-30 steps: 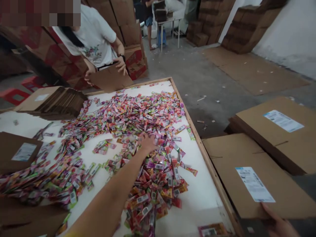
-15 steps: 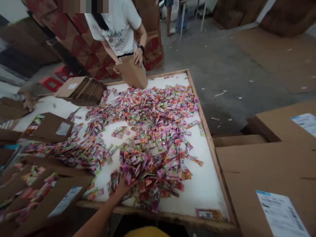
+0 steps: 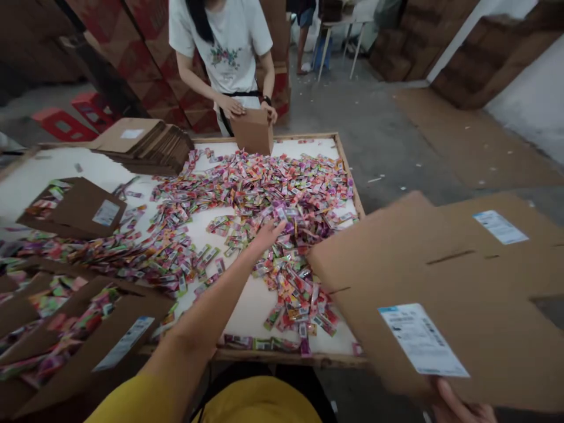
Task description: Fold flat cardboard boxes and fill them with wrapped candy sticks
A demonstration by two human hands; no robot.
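Observation:
My left hand reaches over the middle of a heap of small, shiny candy packets in pink, purple, green and orange. Its fingers are stretched out against the packets, partly hidden among them. At the lower right, my right hand grips the near edge of a flat, unfolded cardboard box with white labels. That cardboard tilts over the table's right front corner and covers part of it.
A wood-rimmed white table carries the packets. Opposite, a person in a white shirt handles a small carton. Folded cartons are stacked at the back left. Filled boxes stand at the left.
My left hand has moved forward and right, and packets at the near left of the heap have shifted away. The flat cardboard has come left over the table, with my right hand now showing.

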